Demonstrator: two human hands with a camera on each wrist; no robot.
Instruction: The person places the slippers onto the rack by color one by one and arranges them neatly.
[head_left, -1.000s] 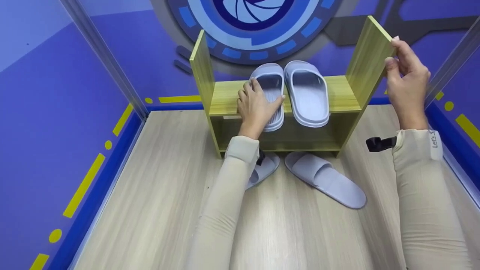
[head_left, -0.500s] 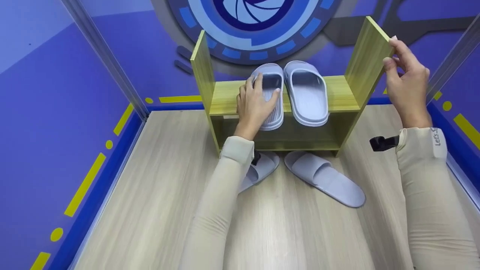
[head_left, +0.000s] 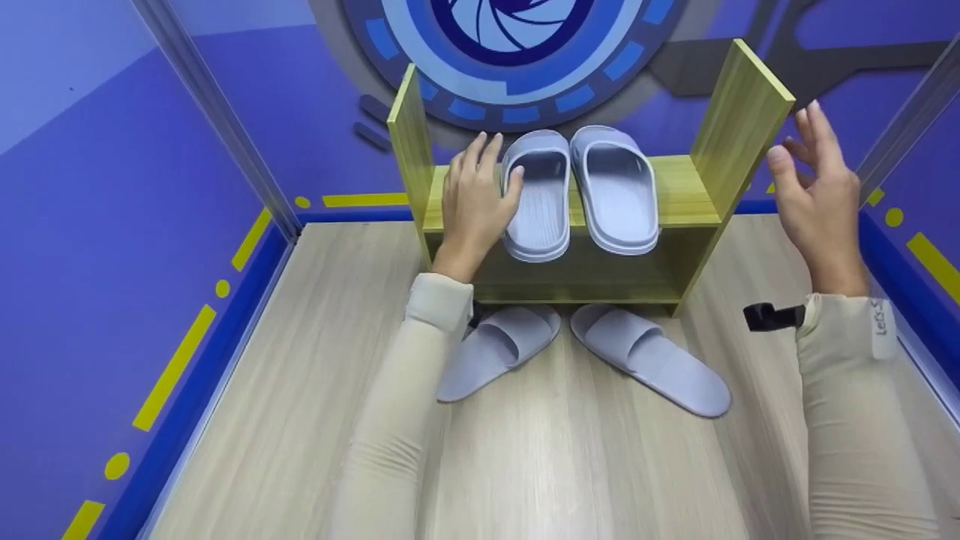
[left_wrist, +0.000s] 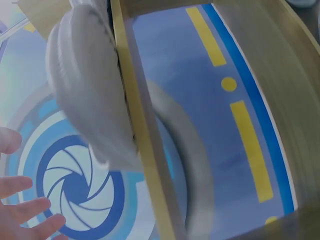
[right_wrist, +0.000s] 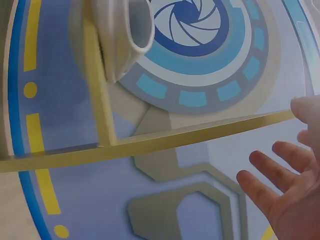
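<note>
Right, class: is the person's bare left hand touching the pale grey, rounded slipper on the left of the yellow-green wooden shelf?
Apart: the left wrist view shows patterned blue wall in the gap between left hand and slipper.

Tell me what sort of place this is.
Probably a small indoor booth or staged set: printed walls on three sides, metal strips at the corners, and a rack holding slippers on a wood-look floor.
</note>
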